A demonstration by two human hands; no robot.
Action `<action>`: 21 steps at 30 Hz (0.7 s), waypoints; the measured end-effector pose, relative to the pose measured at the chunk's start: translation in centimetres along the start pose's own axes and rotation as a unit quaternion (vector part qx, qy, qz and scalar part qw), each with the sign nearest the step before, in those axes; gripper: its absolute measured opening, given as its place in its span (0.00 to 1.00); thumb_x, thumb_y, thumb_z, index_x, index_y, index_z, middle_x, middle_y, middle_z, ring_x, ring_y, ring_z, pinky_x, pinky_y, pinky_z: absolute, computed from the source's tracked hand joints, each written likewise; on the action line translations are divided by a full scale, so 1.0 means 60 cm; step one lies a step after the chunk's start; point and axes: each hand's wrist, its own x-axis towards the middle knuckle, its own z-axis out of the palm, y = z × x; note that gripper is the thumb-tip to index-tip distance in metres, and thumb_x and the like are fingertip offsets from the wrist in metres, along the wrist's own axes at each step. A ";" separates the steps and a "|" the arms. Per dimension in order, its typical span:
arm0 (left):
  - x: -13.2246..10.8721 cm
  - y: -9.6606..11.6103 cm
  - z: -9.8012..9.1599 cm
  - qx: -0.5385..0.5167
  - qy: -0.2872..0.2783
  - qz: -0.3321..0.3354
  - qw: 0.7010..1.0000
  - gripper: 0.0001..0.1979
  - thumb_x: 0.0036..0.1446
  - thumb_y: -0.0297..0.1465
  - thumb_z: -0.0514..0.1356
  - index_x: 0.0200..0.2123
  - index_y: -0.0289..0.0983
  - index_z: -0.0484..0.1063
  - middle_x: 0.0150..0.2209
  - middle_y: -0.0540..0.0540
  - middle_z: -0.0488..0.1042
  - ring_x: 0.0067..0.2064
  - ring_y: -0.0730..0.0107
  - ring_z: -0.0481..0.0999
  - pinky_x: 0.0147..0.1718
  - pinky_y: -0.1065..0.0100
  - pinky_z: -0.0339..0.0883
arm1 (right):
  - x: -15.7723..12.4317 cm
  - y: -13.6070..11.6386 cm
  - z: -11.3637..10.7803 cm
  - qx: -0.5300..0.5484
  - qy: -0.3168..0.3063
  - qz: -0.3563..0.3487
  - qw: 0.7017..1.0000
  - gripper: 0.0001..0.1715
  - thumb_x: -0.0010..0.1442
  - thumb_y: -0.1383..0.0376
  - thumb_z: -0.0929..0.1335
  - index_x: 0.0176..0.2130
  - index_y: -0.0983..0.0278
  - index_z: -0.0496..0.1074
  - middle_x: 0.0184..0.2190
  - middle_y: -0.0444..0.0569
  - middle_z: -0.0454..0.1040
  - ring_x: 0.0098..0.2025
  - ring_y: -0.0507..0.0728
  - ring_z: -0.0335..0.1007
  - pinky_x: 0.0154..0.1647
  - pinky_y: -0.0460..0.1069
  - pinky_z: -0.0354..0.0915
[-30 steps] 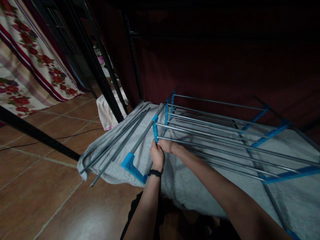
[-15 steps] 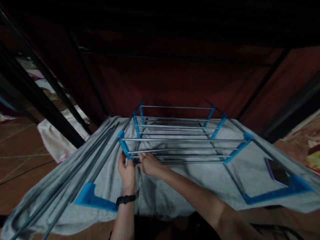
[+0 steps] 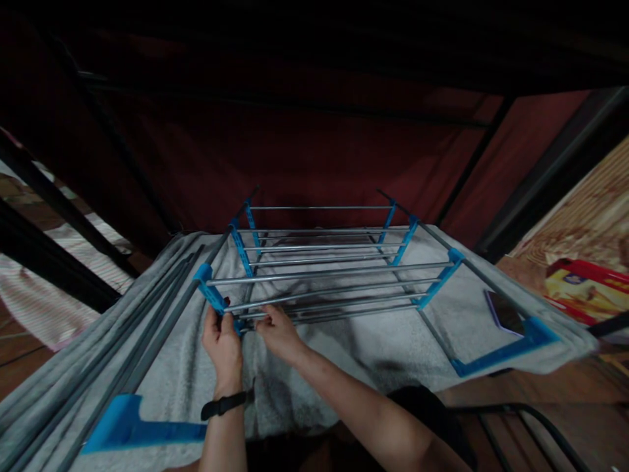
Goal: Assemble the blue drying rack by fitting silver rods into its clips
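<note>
Left hand, dark band on the wrist, gripping the lower end of a blue bracket. Right hand just beside it, fingertips closed on the lower metal rods; which one I pinch, cannot tell. The rack lies on grey cloth in front of me, rods running crosswise between blue pieces. Loose tubes on the same cloth, beyond the rack's left side. Phone at right, beside a blue corner piece. Farther right, red-and-yellow box.
</note>
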 end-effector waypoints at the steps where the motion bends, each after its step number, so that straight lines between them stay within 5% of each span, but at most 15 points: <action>1: -0.001 0.001 0.000 0.000 -0.002 0.000 1.000 0.19 0.56 0.32 0.57 0.51 0.38 0.72 0.49 0.44 0.75 0.52 0.62 0.72 0.54 0.62 0.63 | 0.002 0.001 0.005 0.109 0.009 0.046 0.993 0.14 0.54 0.69 0.67 0.43 0.63 0.72 0.43 0.50 0.76 0.44 0.57 0.74 0.47 0.53 0.71; 4: 0.000 0.001 0.001 0.003 -0.009 0.001 1.000 0.19 0.56 0.32 0.58 0.52 0.38 0.72 0.49 0.44 0.75 0.52 0.62 0.72 0.53 0.63 0.64 | 0.016 -0.001 0.015 0.388 0.025 0.120 0.914 0.06 0.54 0.67 0.68 0.36 0.64 0.72 0.30 0.46 0.77 0.34 0.53 0.75 0.37 0.48 0.73; 6: 0.003 -0.002 0.001 0.009 -0.006 0.003 1.000 0.19 0.57 0.33 0.58 0.51 0.37 0.72 0.48 0.44 0.75 0.50 0.62 0.73 0.52 0.64 0.65 | 0.025 -0.006 0.016 0.458 0.032 0.128 0.879 0.05 0.55 0.65 0.69 0.34 0.64 0.73 0.27 0.46 0.76 0.32 0.52 0.75 0.38 0.47 0.73; 12: 0.004 -0.008 -0.002 0.040 0.009 -0.005 0.999 0.19 0.59 0.37 0.55 0.50 0.34 0.72 0.44 0.43 0.76 0.43 0.65 0.73 0.46 0.65 0.67 | 0.022 -0.018 0.012 0.435 0.053 0.080 0.895 0.11 0.51 0.60 0.74 0.32 0.64 0.74 0.27 0.45 0.77 0.32 0.52 0.76 0.42 0.49 0.75; 21: -0.001 0.000 0.001 0.032 0.010 -0.004 0.999 0.21 0.62 0.39 0.53 0.54 0.34 0.69 0.50 0.40 0.74 0.50 0.64 0.72 0.51 0.66 0.64 | 0.020 -0.013 0.016 0.442 0.064 0.046 0.894 0.14 0.48 0.59 0.76 0.32 0.66 0.75 0.35 0.49 0.80 0.37 0.55 0.77 0.46 0.52 0.74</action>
